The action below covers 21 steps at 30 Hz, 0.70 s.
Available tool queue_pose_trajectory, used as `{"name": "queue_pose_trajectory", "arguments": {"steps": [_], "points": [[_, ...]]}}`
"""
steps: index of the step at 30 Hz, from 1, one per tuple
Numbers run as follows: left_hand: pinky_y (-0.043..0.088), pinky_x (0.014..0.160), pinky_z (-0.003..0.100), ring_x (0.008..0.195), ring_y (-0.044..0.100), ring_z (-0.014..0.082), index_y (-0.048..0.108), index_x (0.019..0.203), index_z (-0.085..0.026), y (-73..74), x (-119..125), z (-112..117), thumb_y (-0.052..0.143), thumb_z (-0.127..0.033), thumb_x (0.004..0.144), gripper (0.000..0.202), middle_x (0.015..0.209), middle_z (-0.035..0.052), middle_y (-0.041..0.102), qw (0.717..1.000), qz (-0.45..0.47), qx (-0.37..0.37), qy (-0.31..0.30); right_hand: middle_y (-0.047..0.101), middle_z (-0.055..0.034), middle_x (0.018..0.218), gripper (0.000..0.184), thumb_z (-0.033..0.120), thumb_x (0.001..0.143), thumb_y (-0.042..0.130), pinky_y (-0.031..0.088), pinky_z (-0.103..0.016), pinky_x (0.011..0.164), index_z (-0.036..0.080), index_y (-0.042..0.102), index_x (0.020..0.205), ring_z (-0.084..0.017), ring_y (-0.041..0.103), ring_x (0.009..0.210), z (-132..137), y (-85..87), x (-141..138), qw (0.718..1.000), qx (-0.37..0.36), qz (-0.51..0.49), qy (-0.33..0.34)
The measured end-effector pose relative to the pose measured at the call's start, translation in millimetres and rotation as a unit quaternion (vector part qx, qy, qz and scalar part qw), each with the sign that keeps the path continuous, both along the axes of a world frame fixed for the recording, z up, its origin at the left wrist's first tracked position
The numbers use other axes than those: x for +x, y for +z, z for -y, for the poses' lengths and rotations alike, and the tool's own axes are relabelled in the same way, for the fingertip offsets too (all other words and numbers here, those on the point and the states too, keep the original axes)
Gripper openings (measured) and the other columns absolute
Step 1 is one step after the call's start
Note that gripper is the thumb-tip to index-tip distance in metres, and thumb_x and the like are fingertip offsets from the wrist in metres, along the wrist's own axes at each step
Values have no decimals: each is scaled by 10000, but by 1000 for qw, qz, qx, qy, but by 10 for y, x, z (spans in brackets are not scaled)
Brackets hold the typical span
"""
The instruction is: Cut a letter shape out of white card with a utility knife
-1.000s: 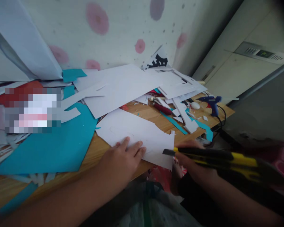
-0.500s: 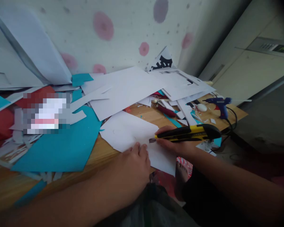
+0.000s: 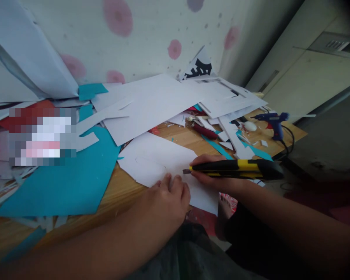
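Note:
A white paper sheet (image 3: 160,157) lies at the near edge of the wooden table (image 3: 119,190). My left hand (image 3: 166,200) rests on its near edge, fingers bent and pressing it down. My right hand (image 3: 214,175) is closed round a yellow and black utility knife (image 3: 236,168). The knife lies almost level, and its blade tip sits on the sheet just right of my left fingertips. Part of the sheet hangs over the table edge.
A large teal sheet (image 3: 67,179) lies to the left. White cut paper pieces (image 3: 160,101) pile up behind, against a spotted wall. A blue glue gun (image 3: 272,121) with a black cord, a dark red pen (image 3: 205,133) and teal strips sit at the table's right end.
My right hand brought the knife from beyond the table edge onto the sheet, blade tip now beside my left fingers. My left hand's fingers went from flat to curled.

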<state>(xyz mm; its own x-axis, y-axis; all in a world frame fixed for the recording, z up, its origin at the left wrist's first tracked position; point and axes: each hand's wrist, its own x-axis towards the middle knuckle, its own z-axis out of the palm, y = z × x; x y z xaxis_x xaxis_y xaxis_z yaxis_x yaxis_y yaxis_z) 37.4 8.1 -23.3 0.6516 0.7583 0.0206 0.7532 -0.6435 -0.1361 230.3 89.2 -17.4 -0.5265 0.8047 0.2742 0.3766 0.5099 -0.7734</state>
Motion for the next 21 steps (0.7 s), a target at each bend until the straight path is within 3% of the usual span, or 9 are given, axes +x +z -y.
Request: {"name": "queue_pose_trajectory", "arguments": {"steps": [4,11,16,21], "points": [[546,786,495,1135,538,418,420,1354,-94,68,6,-15,627,-184,717,676,1302,239,518,999,-21,-37,15,668,6,783,151,270,768,663,498,-245,613,239,629,912,-125,613,656,18,40,21,999,25,25,15],[567,715,436,1097,553,398,395,1379,-87,164,38,-28,616,-179,724,697,1228,231,546,997,-35,-55,32,661,7,795,161,265,789,630,476,-238,609,224,626,944,-126,605,681,49,33,89,998,19,57,14],[567,652,412,1051,569,389,405,1373,-82,170,64,-25,609,-175,727,683,1158,225,557,998,-35,-41,44,666,2,807,184,274,784,651,471,-246,615,240,631,964,-130,606,687,43,-29,154,998,33,41,27],[561,610,376,1013,578,361,416,1363,-99,146,96,-12,592,-177,754,639,1090,189,573,997,-42,-33,56,655,6,733,137,216,754,648,460,-229,572,218,627,890,-111,587,619,88,13,163,997,72,24,12]]}}
